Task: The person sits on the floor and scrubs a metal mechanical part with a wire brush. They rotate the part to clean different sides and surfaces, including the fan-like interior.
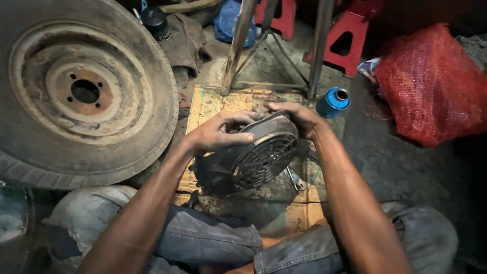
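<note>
A dark, greasy round fan cover (253, 155) with a slotted grille sits tilted over a flattened cardboard sheet (218, 104) on the floor. My left hand (219, 133) grips its upper left rim, thumb lying across the grille side. From the far right edge my right hand (299, 117) curls over the top of the cover. Both hands hold it between them, in front of my knees in worn jeans (213, 238). A metal wrench (296, 180) lies on the cardboard just under the cover's right side.
A large dusty wheel with tyre (83, 91) lies at left. A blue canister (333, 101) stands right of the cardboard. Metal stand legs (318, 50), red stools (350, 40), a red mesh sack (431, 86), a black-capped bottle (156, 23) and a blue bag (228, 20) lie behind.
</note>
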